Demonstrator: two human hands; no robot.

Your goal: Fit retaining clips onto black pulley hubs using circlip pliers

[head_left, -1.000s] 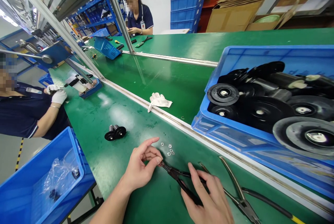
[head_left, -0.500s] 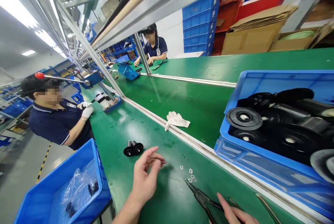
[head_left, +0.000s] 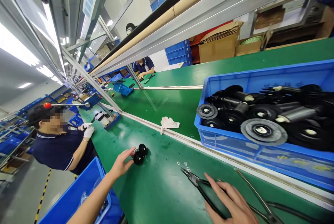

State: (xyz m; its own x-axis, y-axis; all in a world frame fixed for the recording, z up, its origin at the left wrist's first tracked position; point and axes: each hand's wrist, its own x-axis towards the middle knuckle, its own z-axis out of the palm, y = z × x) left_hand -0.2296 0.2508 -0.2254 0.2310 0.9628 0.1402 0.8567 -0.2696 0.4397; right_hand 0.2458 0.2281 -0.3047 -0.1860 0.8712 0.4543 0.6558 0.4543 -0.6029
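Observation:
My left hand (head_left: 122,163) reaches out over the green bench and has its fingers and thumb at the near side of a pair of small black wheeled rollers (head_left: 140,155), closed on them as far as I can see. In my right hand (head_left: 229,203) are circlip pliers (head_left: 194,179) with dark handles; the index finger stretches along one handle. The plier tips point at several small silver retaining rings (head_left: 186,164) lying on the bench, close to the nearest of them.
A blue crate (head_left: 261,151) of black flanged rollers stands at the right. Another pair of pliers (head_left: 261,199) lies by my right hand. A white glove (head_left: 170,123) rests by the metal rail. A blue bin (head_left: 101,175) and a gloved co-worker (head_left: 60,140) are at the left.
My left hand has moved left and forward to the black rollers, which have shifted slightly to the right. My right hand still holds the pliers near the rings. The view has tilted and turned right.

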